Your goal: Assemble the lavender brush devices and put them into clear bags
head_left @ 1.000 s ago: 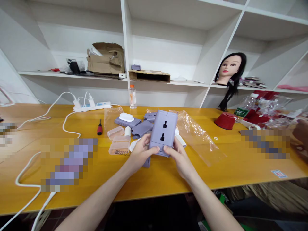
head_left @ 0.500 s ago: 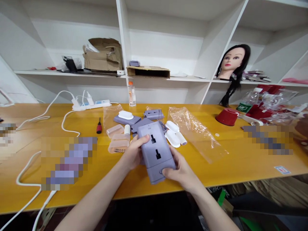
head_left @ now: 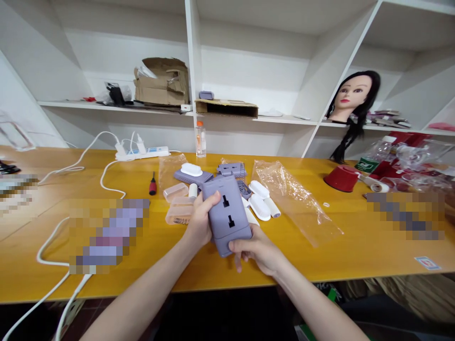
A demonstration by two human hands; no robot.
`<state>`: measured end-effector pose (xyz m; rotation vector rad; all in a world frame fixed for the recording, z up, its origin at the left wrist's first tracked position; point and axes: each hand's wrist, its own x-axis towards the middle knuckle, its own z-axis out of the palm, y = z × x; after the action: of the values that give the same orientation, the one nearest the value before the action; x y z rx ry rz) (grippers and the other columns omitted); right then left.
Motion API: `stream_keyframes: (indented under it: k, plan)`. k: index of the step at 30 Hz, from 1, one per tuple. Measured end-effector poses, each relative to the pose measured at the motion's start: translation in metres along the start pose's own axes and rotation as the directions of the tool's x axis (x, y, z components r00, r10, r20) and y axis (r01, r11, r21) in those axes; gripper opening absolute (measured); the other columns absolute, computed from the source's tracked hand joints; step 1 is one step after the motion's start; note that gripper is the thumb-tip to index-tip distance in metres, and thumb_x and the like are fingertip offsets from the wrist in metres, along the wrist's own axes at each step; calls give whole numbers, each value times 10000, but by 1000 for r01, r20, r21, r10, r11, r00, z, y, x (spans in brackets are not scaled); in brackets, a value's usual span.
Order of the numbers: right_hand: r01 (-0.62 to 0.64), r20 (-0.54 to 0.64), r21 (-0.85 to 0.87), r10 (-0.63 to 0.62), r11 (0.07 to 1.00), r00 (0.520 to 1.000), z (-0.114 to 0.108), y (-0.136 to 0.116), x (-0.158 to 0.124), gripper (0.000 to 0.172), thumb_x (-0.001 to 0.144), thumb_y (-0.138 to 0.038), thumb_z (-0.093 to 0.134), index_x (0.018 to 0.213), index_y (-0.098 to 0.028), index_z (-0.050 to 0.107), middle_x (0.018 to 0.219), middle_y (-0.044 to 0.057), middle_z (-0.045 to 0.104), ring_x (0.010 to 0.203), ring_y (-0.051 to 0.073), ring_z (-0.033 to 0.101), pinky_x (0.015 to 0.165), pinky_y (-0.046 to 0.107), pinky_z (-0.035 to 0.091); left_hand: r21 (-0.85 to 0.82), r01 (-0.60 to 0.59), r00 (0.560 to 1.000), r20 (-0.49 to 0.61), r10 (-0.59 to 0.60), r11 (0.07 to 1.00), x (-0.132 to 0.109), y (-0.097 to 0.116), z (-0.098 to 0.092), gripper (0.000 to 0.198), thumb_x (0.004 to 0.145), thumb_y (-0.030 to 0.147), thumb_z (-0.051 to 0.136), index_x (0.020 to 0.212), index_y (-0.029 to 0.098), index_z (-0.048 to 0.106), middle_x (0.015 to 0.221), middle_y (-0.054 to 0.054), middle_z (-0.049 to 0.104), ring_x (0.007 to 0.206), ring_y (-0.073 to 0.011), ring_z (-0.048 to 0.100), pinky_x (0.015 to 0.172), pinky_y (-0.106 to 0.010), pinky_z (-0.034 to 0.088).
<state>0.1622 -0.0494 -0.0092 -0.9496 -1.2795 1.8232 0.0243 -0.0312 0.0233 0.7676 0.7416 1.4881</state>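
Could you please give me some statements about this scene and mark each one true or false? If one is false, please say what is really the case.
1. The left hand holds the lilac socket adapter. True.
2. The right hand is not touching the adapter. False: it supports the adapter's lower end.
3. A red-handled screwdriver lies on the yellow table. True.
4. The mannequin head stands on the table. False: it is on a white shelf.
5. A clear plastic bag lies to the right of the white oval parts. True.
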Motion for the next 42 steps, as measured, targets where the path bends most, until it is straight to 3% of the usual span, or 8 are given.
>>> stream_keyframes:
  k: [7, 13, 17, 20, 27, 33, 38, 42]
  plan:
    - [31, -28, 90, -29, 995, 999, 3, 2, -3, 223, 516, -132, 736, 688, -127, 594, 482, -63, 492, 372, 15, 284, 330, 162, 109, -43, 70, 989, 132, -64, 997, 0, -1, -3, 562, 655, 408, 657, 1133, 131, 550, 1045, -123, 659, 925, -283, 624, 751, -373, 498]
    - [24, 36, 159, -30, 987, 999, 10, 2, -8, 328, 486, -90, 734, 799, -148, 658, 633, -19, 609, 512, 62, 452, 392, 158, 234, -94, 166, 877, 468, -104, 982, 2, 2, -12, 601, 652, 425, 646, 1185, 171, 534, 1202, -124, 589, 1036, -332, 577, 773, -403, 499]
    - [-20, 72, 141, 10, 990, 997, 10, 4, -9, 290, 481, -94, 743, 754, -132, 654, 544, -43, 561, 409, 23, 336, 354, 159, 150, -85, 195, 820, 561, -115, 977, 5, -1, -18, 629, 619, 394, 650, 1189, 158, 530, 1160, -134, 615, 988, -339, 599, 789, -429, 484]
    - [-32, 68, 135, 23, 990, 997, 10, 8, -11, 272, 492, -163, 780, 708, -115, 622, 531, -44, 534, 376, 8, 286, 334, 165, 128, -72, 199, 820, 558, -126, 977, 5, -5, -19, 592, 621, 371, 608, 1149, 109, 551, 1037, -147, 665, 911, -334, 625, 742, -421, 487]
    - [-74, 102, 49, 69, 996, 992, 8, 8, -12, 423, 518, -316, 802, 837, -96, 633, 689, 58, 654, 511, 122, 589, 437, 194, 354, -89, 115, 876, 479, -59, 989, -1, -11, -19, 579, 614, 384, 548, 1115, 95, 566, 875, -132, 692, 747, -295, 643, 656, -402, 488]
    - [-42, 114, 53, 36, 998, 993, 5, 5, -13, 338, 511, -235, 804, 777, -108, 639, 539, -42, 544, 370, 22, 360, 337, 158, 262, -70, 88, 890, 454, -47, 994, -4, -11, -17, 559, 590, 351, 568, 1086, 94, 579, 900, -137, 687, 798, -305, 639, 688, -410, 492]
    - [37, 90, 70, -44, 997, 995, 11, 3, -17, 416, 462, -153, 811, 855, -136, 677, 746, 11, 669, 695, 134, 580, 653, 234, 453, -104, 48, 888, 459, 5, 993, -10, -12, -18, 555, 596, 353, 575, 1091, 102, 577, 892, -136, 695, 833, -319, 635, 689, -419, 497]
    - [83, 82, 60, -87, 995, 993, 11, 2, -17, 383, 488, -169, 802, 850, -149, 678, 738, -4, 657, 684, 131, 559, 665, 247, 438, -144, -20, 905, 417, 78, 989, -15, -12, -17, 561, 606, 372, 570, 1103, 113, 569, 881, -124, 696, 815, -310, 637, 682, -417, 500]
